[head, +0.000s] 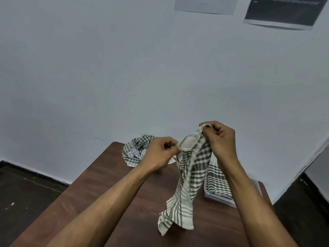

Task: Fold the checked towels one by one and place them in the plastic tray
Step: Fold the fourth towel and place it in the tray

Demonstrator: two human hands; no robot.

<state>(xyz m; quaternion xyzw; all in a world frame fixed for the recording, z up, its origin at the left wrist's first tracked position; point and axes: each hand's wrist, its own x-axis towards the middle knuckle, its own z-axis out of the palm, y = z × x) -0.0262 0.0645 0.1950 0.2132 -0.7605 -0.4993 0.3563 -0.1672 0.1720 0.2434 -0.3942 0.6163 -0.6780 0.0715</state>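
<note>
A green-and-white checked towel [188,179] hangs crumpled above the brown table [110,193], its lower end touching the tabletop. My right hand [220,139] pinches its top edge, and my left hand [160,152] pinches the edge a little lower and to the left. A second checked towel [135,150] lies bunched at the table's far edge, behind my left hand. The clear plastic tray [220,199] sits at the right, partly hidden by my right forearm, with a folded checked towel [216,182] lying inside it.
The table stands against a pale blue wall [124,77]. Two papers, one white [204,5] and one dark [283,12], hang high on the wall. Dark floor [26,189] shows to the left and right of the table.
</note>
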